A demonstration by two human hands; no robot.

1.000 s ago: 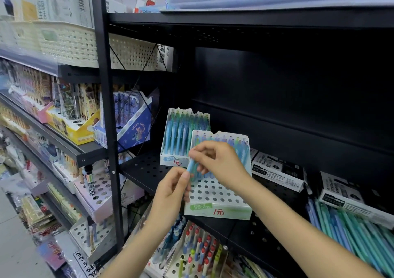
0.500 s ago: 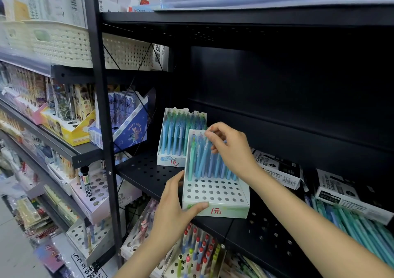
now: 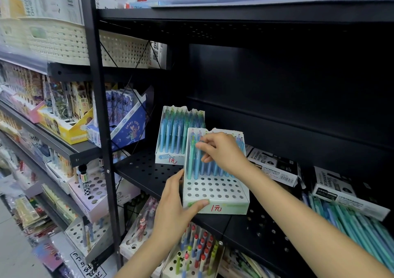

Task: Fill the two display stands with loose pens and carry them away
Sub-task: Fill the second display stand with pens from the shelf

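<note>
Head view: white perforated display stand (image 3: 215, 189) holds blue-green pens (image 3: 197, 160).

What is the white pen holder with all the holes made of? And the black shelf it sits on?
The front display stand looks like thin printed cardboard, slightly glossy: flat folded faces, cut holes, a ragged top edge. It could be thin plastic; the picture leaves that open. The black shelf looks like painted metal, matte, with neat punched holes and a thin hard edge.

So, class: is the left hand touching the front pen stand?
Touching. The head view shows the left hand gripping the front pen stand at its near left corner, thumb laid across the front face beside the red price mark.
</note>
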